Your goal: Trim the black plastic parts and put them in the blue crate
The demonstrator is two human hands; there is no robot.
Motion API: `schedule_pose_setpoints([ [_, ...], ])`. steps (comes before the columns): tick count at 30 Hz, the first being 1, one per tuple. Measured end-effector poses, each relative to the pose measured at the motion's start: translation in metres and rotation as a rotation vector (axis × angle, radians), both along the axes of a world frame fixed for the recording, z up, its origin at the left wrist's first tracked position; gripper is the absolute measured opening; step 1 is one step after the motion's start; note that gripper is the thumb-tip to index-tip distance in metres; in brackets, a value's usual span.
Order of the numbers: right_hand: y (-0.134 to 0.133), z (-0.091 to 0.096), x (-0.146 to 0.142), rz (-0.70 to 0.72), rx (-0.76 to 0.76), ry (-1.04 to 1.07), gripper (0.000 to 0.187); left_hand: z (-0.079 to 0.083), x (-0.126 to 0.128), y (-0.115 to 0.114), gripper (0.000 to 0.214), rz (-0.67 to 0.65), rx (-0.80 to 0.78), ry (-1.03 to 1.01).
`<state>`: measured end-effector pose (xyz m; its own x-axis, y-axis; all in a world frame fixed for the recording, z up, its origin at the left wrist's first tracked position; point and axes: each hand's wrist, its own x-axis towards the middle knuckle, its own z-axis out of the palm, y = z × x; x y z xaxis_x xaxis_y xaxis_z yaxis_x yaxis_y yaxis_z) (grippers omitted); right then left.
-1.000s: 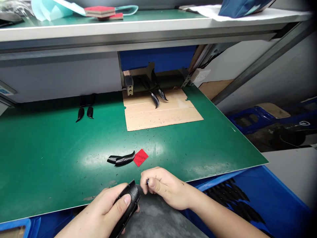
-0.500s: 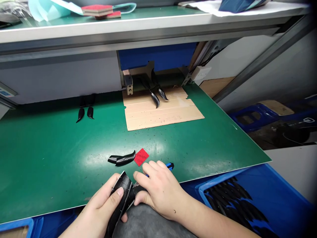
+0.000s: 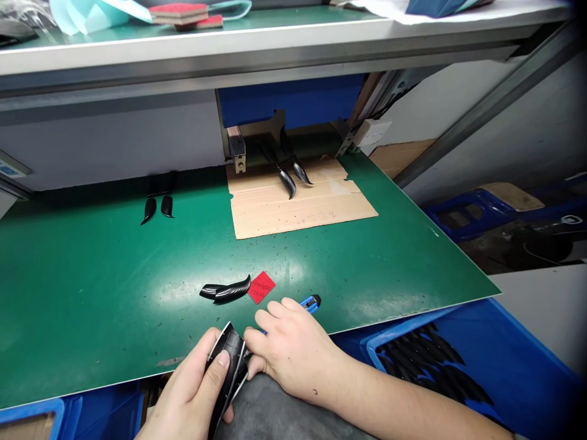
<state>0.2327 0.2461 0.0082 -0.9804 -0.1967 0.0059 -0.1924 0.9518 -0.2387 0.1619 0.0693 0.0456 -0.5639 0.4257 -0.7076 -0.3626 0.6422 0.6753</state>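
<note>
My left hand (image 3: 195,391) is wrapped round a black curved carbon-fibre part (image 3: 228,366), held at the near edge of the green table (image 3: 92,293). My right hand (image 3: 288,348) grips a blue utility knife (image 3: 310,302) and presses against the part's upper end; the blade is hidden between hand and part. Just beyond the hands, two black horn-shaped parts (image 3: 225,290) lie on the mat beside a small red square pad (image 3: 260,287).
A cardboard sheet (image 3: 298,205) lies at the back with two black curved parts (image 3: 292,176) under a fixture. Two more small black parts (image 3: 156,208) sit at the back left. A blue bin (image 3: 458,373) with several black parts stands lower right. A shelf (image 3: 275,36) runs overhead.
My right hand moved left from beside the part onto its top end, turning so the blue knife handle shows. My left hand tilted the part more upright.
</note>
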Motion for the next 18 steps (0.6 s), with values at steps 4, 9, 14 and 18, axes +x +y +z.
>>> schedule_pose_setpoints([
  [4, 0.005, 0.003, -0.005, 0.093, -0.043, -0.058, 0.04, -0.001, 0.001, 0.001, 0.069, 0.0, -0.014, 0.001],
  [9, 0.022, -0.005, -0.008, 0.245, -0.614, -0.302, 0.053, 0.007, 0.002, 0.002, 0.062, -0.022, -0.01, -0.01],
  [14, 0.037, -0.024, -0.006, 0.123, -1.093, -0.411, 0.079, 0.009, -0.003, 0.002, 0.073, 0.015, -0.114, -0.072],
  [18, 0.035, -0.022, 0.006, -0.249, -0.848, -0.085, 0.057, -0.002, -0.016, 0.002, 0.076, -0.128, 0.084, -0.109],
])
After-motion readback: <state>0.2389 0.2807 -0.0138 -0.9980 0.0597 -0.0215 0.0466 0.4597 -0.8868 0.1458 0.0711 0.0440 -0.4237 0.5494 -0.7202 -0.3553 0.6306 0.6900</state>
